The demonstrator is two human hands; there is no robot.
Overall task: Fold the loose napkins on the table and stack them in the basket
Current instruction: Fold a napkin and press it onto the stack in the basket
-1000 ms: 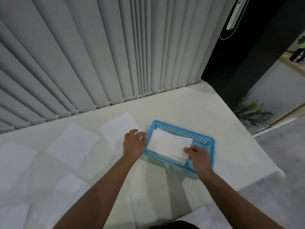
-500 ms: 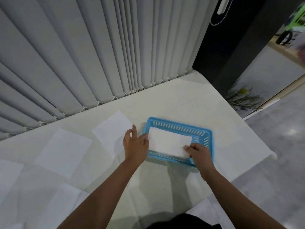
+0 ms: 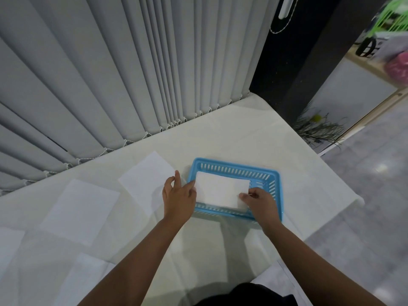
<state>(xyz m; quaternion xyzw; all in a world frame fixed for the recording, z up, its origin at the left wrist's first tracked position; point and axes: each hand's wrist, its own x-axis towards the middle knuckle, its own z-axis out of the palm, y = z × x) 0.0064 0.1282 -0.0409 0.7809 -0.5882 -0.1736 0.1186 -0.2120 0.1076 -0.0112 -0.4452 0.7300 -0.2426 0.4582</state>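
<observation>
A blue slotted plastic basket [image 3: 234, 167] stands on the white table, right of centre. Inside it lies a folded white napkin [image 3: 220, 189], flat. My left hand [image 3: 178, 196] sits at the basket's left rim, fingers relaxed, thumb touching the napkin's left edge. My right hand [image 3: 260, 200] is over the basket's near right corner and pinches the napkin's near right corner between thumb and fingers. Loose flat napkins lie to the left: one [image 3: 146, 180] beside my left hand, another [image 3: 80, 208] further left.
More loose napkins lie at the near left [image 3: 88, 277] and far left edge [image 3: 8, 246]. Grey vertical blinds [image 3: 132, 62] hang along the table's back edge. The table's right edge [image 3: 344, 193] drops to a grey floor. A dark wall panel [image 3: 293, 62] stands at the back right.
The folded napkin has dropped from tilted above the rim to lying flat inside the basket. My left hand's fingers have spread at the basket's left rim. My view has tilted slightly.
</observation>
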